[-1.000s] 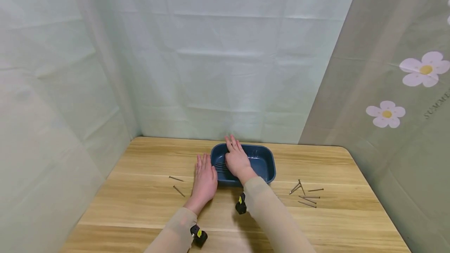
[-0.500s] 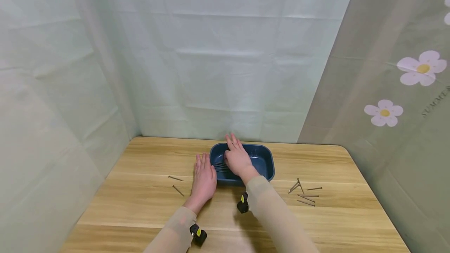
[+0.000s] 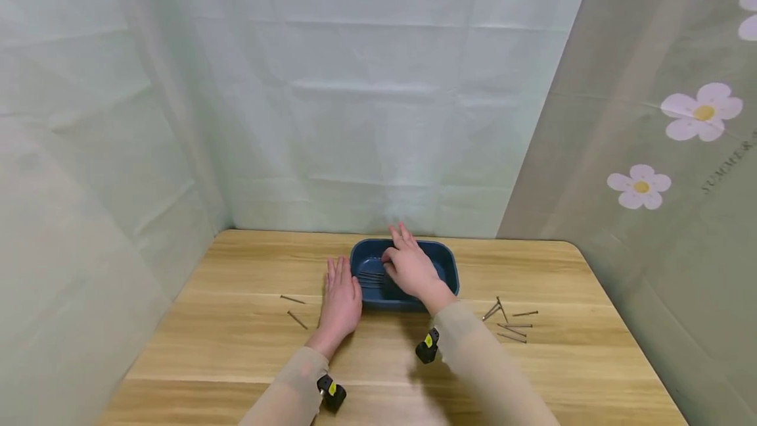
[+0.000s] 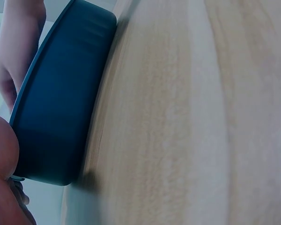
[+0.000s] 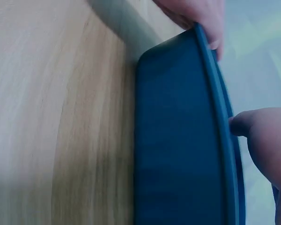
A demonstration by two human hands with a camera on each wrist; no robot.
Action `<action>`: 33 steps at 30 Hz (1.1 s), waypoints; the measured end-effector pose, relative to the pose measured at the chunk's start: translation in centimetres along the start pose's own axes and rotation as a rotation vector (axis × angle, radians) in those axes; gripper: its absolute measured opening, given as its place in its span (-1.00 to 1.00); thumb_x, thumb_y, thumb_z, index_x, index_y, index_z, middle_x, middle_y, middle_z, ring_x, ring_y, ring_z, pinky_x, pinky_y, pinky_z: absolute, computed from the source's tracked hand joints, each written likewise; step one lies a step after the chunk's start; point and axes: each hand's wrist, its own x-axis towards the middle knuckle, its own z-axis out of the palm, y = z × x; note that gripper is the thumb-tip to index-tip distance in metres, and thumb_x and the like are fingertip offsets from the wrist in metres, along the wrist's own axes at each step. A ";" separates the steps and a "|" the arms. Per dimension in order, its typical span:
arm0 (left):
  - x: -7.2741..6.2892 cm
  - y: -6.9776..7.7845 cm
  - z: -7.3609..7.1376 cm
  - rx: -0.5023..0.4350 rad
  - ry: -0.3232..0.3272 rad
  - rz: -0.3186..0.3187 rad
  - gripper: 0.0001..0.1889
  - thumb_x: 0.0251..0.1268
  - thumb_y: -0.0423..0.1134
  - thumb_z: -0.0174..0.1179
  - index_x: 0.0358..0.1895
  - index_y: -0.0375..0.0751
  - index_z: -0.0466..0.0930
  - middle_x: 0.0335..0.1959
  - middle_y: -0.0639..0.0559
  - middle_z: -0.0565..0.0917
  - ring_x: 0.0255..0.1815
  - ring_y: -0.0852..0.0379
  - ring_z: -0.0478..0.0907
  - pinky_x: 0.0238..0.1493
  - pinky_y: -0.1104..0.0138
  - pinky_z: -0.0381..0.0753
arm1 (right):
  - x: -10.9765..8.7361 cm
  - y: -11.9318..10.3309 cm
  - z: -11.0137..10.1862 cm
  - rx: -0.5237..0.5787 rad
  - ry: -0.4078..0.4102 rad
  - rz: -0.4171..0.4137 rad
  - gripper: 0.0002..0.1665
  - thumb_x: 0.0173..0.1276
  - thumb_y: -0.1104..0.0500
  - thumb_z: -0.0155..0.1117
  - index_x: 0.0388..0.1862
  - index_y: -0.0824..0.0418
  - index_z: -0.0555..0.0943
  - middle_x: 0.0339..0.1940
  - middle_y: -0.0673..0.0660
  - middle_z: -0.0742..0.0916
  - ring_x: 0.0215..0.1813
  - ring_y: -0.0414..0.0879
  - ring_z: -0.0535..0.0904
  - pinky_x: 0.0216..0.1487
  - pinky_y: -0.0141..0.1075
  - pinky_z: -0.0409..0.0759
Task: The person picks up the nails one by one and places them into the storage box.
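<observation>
A dark blue rectangular tray (image 3: 393,306) stands near the table's back edge. Several nails (image 3: 371,279) lie side by side in its left part. My left hand (image 3: 341,298) rests flat along the tray's left end with straight fingers; in the right wrist view that hand (image 5: 199,11) is at the rim's far corner. My right hand (image 3: 412,269) is over the middle of the tray, its index finger and thumb bent downward, the other fingers reaching toward the back rim. No nail shows between them. In the left wrist view the tray's side wall (image 4: 61,98) fills the upper left.
To the right of the tray several loose nails (image 3: 513,326) lie on the wooden table (image 3: 236,347). Two more nails (image 3: 298,320) lie left of my left hand. A pale curtain (image 3: 367,117) hangs right behind the table.
My right hand has shifted to the right inside the tray, away from the nails there, which show more fully. My left hand stays against the tray's end. The view has shifted slightly.
</observation>
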 end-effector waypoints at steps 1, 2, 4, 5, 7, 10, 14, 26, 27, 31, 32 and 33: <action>0.0 0.1 -0.1 -0.004 0.003 -0.002 -0.45 0.67 -0.37 -0.02 0.52 -0.70 0.22 0.59 -0.58 0.24 0.69 -0.50 -0.05 0.60 -0.31 0.06 | -0.3 0.1 -0.3 0.008 0.004 -0.001 -0.86 0.60 0.08 0.36 -0.02 0.05 0.78 0.73 0.30 0.24 0.77 0.23 -0.05 0.70 -0.02 0.01; 0.0 0.1 -0.1 -0.006 0.005 -0.002 -0.45 0.67 -0.37 -0.02 0.52 -0.70 0.22 0.59 -0.58 0.24 0.69 -0.50 -0.05 0.60 -0.31 0.06 | -0.5 0.2 -0.6 0.017 0.014 -0.003 -0.85 0.60 0.07 0.35 -0.01 0.06 0.79 0.73 0.30 0.25 0.77 0.23 -0.04 0.70 -0.03 0.01; 0.0 0.2 -0.1 -0.015 0.011 0.001 -0.45 0.67 -0.36 -0.03 0.52 -0.71 0.22 0.59 -0.58 0.23 0.69 -0.50 -0.06 0.60 -0.32 0.05 | -1.2 0.5 -1.2 0.041 0.033 0.000 -0.84 0.60 0.05 0.36 -0.01 0.05 0.79 0.72 0.30 0.28 0.77 0.21 -0.02 0.70 -0.03 0.05; 0.0 0.2 0.0 -0.022 0.015 0.005 -0.45 0.67 -0.36 -0.04 0.52 -0.71 0.22 0.58 -0.59 0.24 0.69 -0.51 -0.06 0.60 -0.32 0.05 | -1.5 0.6 -1.5 0.054 0.042 0.004 -0.85 0.60 0.05 0.36 -0.01 0.05 0.79 0.72 0.29 0.28 0.77 0.21 -0.02 0.69 -0.02 0.07; 0.0 0.2 0.1 -0.037 0.022 0.016 -0.44 0.66 -0.36 -0.05 0.51 -0.73 0.22 0.57 -0.61 0.24 0.68 -0.54 -0.06 0.58 -0.35 0.05 | -2.4 0.9 -2.1 0.077 0.055 0.012 -0.86 0.59 0.05 0.37 -0.02 0.03 0.79 0.72 0.28 0.30 0.77 0.19 -0.01 0.68 0.00 0.11; 0.0 0.0 0.5 -0.053 0.035 0.032 -0.44 0.66 -0.35 -0.08 0.51 -0.74 0.21 0.57 -0.63 0.23 0.67 -0.57 -0.05 0.58 -0.36 0.03 | -3.9 1.5 -3.1 0.115 0.075 0.012 -0.90 0.59 0.08 0.38 -0.04 0.03 0.78 0.71 0.29 0.31 0.77 0.20 -0.01 0.67 0.07 0.15; -0.1 -0.1 0.6 -0.060 0.055 0.034 -0.45 0.68 -0.33 -0.13 0.51 -0.74 0.21 0.57 -0.63 0.23 0.67 -0.56 -0.05 0.58 -0.36 0.02 | -5.8 2.4 -4.1 0.171 0.110 -0.004 -0.93 0.57 0.15 0.40 -0.06 0.08 0.77 0.70 0.34 0.31 0.76 0.25 -0.01 0.61 0.17 0.24; 0.1 0.1 -0.2 -0.031 -0.002 -0.022 -0.44 0.70 -0.33 -0.10 0.54 -0.70 0.18 0.61 -0.56 0.20 0.72 -0.45 -0.13 0.62 -0.29 0.00 | -12.7 6.3 -4.5 0.228 0.149 0.036 -0.94 0.53 0.28 0.40 -0.09 0.18 0.76 0.71 0.37 0.28 0.73 0.35 0.01 0.42 0.23 0.49; 0.1 0.1 -0.2 -0.034 0.002 -0.021 -0.44 0.70 -0.34 -0.09 0.54 -0.71 0.18 0.61 -0.56 0.20 0.72 -0.46 -0.13 0.62 -0.30 0.00 | -13.2 6.7 -4.6 0.227 0.151 0.045 -0.95 0.52 0.28 0.41 -0.10 0.18 0.75 0.70 0.38 0.28 0.73 0.37 0.02 0.43 0.25 0.48; 0.0 0.0 -0.1 -0.055 0.021 -0.003 -0.44 0.69 -0.34 -0.15 0.53 -0.73 0.19 0.59 -0.59 0.20 0.70 -0.51 -0.10 0.60 -0.33 0.02 | -15.5 8.2 -4.6 0.197 0.159 0.085 -0.93 0.48 0.27 0.45 -0.12 0.13 0.75 0.69 0.39 0.31 0.70 0.41 0.09 0.33 0.26 0.56; -0.1 0.1 0.0 -0.057 0.021 -0.001 -0.44 0.69 -0.34 -0.15 0.52 -0.73 0.19 0.59 -0.60 0.20 0.69 -0.52 -0.09 0.59 -0.34 0.02 | -16.2 8.6 -4.5 0.189 0.161 0.092 -0.92 0.47 0.26 0.47 -0.13 0.11 0.74 0.68 0.40 0.32 0.69 0.42 0.11 0.30 0.27 0.58; -0.1 0.1 0.0 -0.054 0.017 -0.002 -0.44 0.69 -0.33 -0.16 0.52 -0.73 0.19 0.59 -0.60 0.20 0.69 -0.52 -0.09 0.59 -0.34 0.02 | -16.8 9.0 -4.4 0.189 0.160 0.099 -0.90 0.45 0.27 0.48 -0.13 0.10 0.74 0.68 0.41 0.32 0.69 0.44 0.10 0.30 0.28 0.57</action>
